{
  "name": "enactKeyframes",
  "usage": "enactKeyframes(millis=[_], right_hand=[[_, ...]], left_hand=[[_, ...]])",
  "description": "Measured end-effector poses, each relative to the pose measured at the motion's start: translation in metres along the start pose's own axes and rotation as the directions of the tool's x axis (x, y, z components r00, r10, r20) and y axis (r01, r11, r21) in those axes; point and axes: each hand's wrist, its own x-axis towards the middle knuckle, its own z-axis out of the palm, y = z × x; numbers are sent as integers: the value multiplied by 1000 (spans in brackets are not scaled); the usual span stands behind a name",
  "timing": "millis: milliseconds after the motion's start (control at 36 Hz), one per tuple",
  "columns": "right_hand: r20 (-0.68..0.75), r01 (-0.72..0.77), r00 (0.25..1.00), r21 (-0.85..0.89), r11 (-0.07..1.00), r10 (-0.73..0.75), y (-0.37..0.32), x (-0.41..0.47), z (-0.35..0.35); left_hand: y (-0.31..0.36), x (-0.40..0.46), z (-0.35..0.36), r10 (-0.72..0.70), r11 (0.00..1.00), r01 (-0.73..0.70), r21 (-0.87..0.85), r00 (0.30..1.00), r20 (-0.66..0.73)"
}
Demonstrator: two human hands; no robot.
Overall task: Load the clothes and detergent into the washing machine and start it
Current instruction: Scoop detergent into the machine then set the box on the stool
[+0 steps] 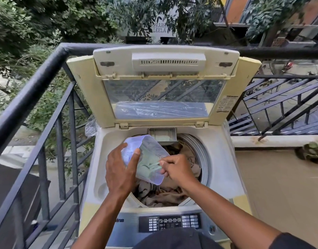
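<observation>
A top-loading washing machine (pixel 224 159) stands on a balcony with its lid (pixel 163 83) raised upright. Brown and beige clothes (pixel 165 194) fill the drum. My left hand (pixel 121 169) grips a clear plastic tub (pixel 151 151) with pale green detergent powder in it, tilted over the drum. My right hand (pixel 176 168) reaches into the tub's open mouth and pinches the handle of a green scoop (pixel 152 165) lying in the powder. The detergent drawer (pixel 162 134) sits open at the back rim of the drum. The control panel (pixel 170 222) is at the front edge.
A black metal railing (pixel 47 69) runs along the left and behind the machine. More rails (pixel 280 108) stand to the right, over a white ledge. A potted plant (pixel 314 151) sits on the tiled floor at right. Crumpled clear plastic (pixel 91 125) hangs behind the machine's left corner.
</observation>
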Motion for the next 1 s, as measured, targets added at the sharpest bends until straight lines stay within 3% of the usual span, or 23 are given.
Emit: enactKeyframes(millis=[167, 278, 778, 1000], right_hand=[[-19, -222, 970, 334, 916, 242, 11, 3, -17], [16, -257, 958, 486, 835, 286, 19, 9, -20], [33, -322, 920, 633, 704, 392, 10, 41, -24], [-133, -196, 915, 680, 707, 381, -8, 65, -31]], left_hand=[[-3, 3, 3, -78, 997, 78, -27, 997, -13], [-7, 5, 8, -154, 984, 157, -82, 987, 36], [-23, 18, 22, -341, 904, 366, -222, 929, 142], [-30, 28, 29, -357, 895, 382, -230, 923, 142]])
